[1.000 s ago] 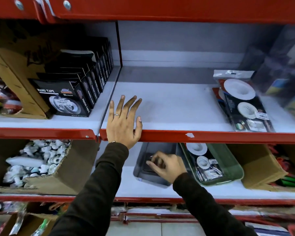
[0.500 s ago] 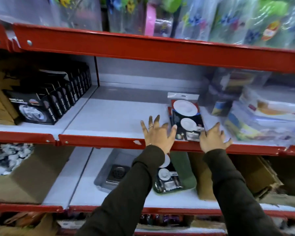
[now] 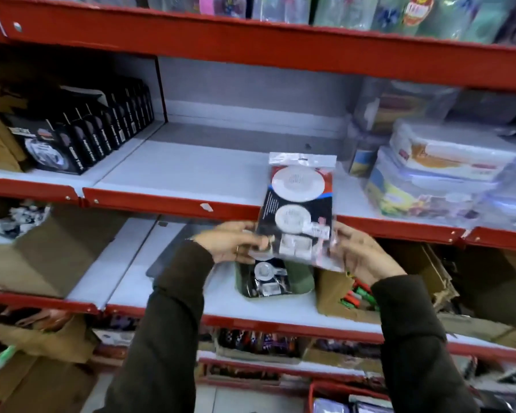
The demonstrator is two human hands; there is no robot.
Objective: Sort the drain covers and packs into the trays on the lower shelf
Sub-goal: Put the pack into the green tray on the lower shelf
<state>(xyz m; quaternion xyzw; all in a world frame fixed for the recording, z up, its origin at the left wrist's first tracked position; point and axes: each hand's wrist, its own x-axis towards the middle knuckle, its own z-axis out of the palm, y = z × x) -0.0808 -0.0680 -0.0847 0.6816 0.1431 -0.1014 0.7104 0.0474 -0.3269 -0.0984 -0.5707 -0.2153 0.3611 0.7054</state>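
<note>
Directly above the green tray (image 3: 303, 281), your left hand (image 3: 230, 244) and right hand (image 3: 359, 251) are gripping the pack (image 3: 298, 213) by its lower side edges, long axis upright.

Dim, soft indoor light; motion blur throughout, with wide-angle bending at the edges.

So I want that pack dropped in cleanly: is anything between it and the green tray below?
Nothing visible blocks it. The pack, held by both hands, hangs just above the green tray, which already holds another pack.
</note>
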